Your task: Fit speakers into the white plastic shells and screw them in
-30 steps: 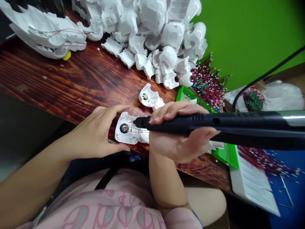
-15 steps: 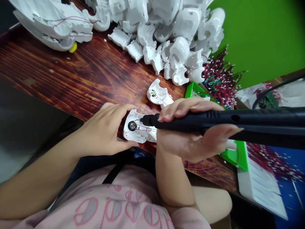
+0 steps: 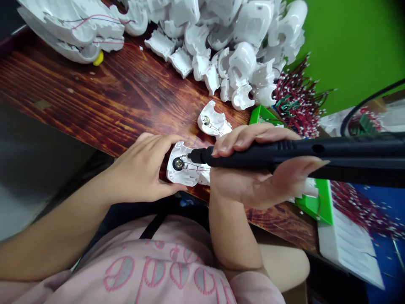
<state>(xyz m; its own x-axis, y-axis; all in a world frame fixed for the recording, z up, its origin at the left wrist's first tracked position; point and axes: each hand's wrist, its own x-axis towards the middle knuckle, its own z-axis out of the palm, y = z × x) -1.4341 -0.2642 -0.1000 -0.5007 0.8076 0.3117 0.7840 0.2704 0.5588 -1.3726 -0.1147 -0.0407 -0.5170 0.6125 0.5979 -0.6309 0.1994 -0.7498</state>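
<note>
My left hand [image 3: 142, 169] is closed around a small white plastic shell [image 3: 183, 171] at the near edge of the wooden table [image 3: 104, 101]. The shell carries a round black-and-metal disc and thin red wires. My right hand [image 3: 256, 169] grips a long black electric screwdriver [image 3: 303, 154], held level, whose tip touches the shell just right of the disc. A second white shell with wires [image 3: 212, 122] lies on the table just beyond my hands.
A heap of white plastic shells [image 3: 228, 38] fills the far side of the table. Larger white shells with wires [image 3: 69, 29] lie far left. A green tray [image 3: 316, 202] and bundles of red wires [image 3: 294, 101] are at right, above a blue surface [image 3: 373, 215].
The view has shifted slightly; both hands and the shell appear a little further right. The screwdriver tip stays on the shell, close to the disc.
</note>
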